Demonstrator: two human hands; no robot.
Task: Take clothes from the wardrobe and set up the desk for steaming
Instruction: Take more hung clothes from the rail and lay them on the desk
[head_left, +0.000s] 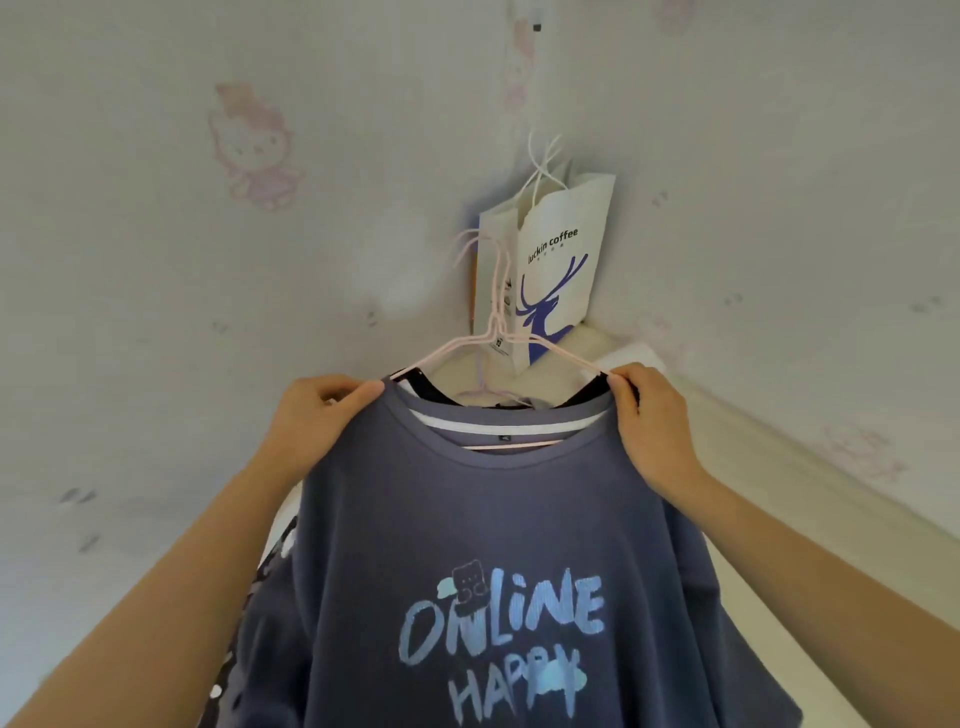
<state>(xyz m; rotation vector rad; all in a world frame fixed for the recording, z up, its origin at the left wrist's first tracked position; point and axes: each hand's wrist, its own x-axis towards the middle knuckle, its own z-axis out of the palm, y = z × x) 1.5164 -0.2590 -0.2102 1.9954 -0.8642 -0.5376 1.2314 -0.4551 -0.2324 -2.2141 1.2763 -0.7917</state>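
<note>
A blue-grey T-shirt (498, 525) printed with "ONLINE HAPPY" hangs in front of me on a thin pink wire hanger (498, 332). Behind it, more garments show at the neckline: a black one (582, 395) and a white edge. My left hand (322, 410) pinches the T-shirt's left shoulder. Over on the other side, my right hand (649, 421) pinches the right shoulder by the hanger's arm. Several pink hanger hooks rise together toward the paper bag.
A white paper bag (561, 260) with a blue deer and "luckin coffee" hangs behind the hangers. Wallpaper (249, 150) with pink cartoon figures surrounds the view. A cream moulding (779, 467) runs down the right. A dark patterned garment (270, 561) peeks out at lower left.
</note>
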